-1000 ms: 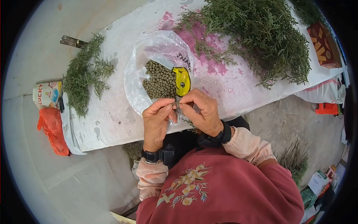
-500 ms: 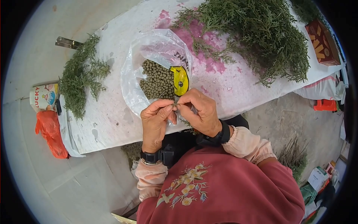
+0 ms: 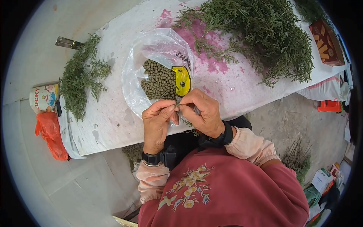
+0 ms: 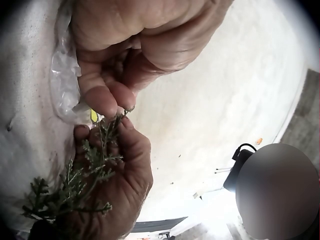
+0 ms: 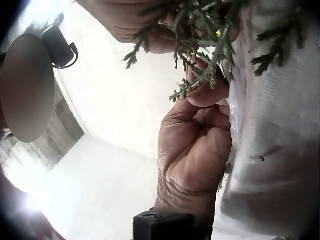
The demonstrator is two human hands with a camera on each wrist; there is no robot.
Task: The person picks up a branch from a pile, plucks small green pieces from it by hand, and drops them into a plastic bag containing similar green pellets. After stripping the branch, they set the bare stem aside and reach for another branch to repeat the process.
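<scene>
In the head view, my left hand [image 3: 157, 123] and right hand [image 3: 204, 113] meet at the near edge of the table, thumbs and forefingers pinching. Between their fingertips is the stem end of a small green conifer sprig [image 4: 72, 187]. Its leafy part runs back along the right hand, as the left wrist view shows; in the right wrist view the sprig [image 5: 200, 75] hangs before the camera. Just beyond the fingertips lies an open clear plastic bag [image 3: 132, 85] with brown-grey round pellets [image 3: 160, 79] inside. A yellow-and-black piece [image 3: 183, 81] shows at the bag's right side.
A large heap of conifer branches [image 3: 264, 38] covers the table's far right, and a smaller bunch [image 3: 81, 77] lies at left. A red box [image 3: 327, 43] stands at the right edge. An orange-red bag [image 3: 52, 134] hangs by the left edge, below a printed tub [image 3: 43, 98].
The table and everything on it have shifted slightly left in the head view. Both hands keep their pinch at the sprig, with barely any finger movement.
</scene>
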